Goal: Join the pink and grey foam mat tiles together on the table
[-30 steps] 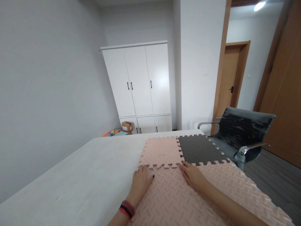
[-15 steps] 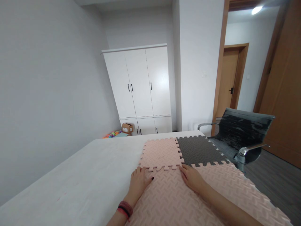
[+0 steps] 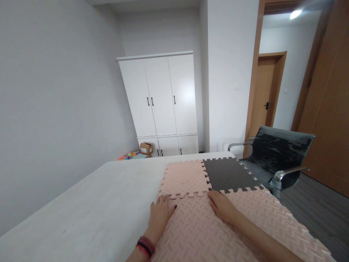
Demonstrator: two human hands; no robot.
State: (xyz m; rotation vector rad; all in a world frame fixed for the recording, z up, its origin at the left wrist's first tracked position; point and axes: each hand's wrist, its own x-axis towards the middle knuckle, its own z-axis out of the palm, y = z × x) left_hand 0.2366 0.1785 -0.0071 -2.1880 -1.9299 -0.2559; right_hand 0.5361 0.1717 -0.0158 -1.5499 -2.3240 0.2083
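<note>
Interlocking foam mat tiles lie on a white table (image 3: 103, 203). My left hand (image 3: 158, 216) lies flat, fingers apart, on the left edge of the near pink tile (image 3: 196, 229), by its toothed seam with the far pink tile (image 3: 185, 178). My right hand (image 3: 224, 206) rests flat on the near pink tile too, fingertips at the seam where the far pink tile meets the dark grey tile (image 3: 229, 174). Another pink tile (image 3: 272, 214) extends to the right. Neither hand holds anything.
A black mesh office chair (image 3: 278, 156) stands at the table's right edge. A white wardrobe (image 3: 160, 102) fills the far corner, with a small cardboard box (image 3: 146, 148) and colourful toys (image 3: 128, 155) at its foot. An open wooden doorway (image 3: 272, 91) is at right.
Both hands stay flat on the near pink tile by the seam. The view has shifted slightly; the far tiles sit a little closer against the near one.
</note>
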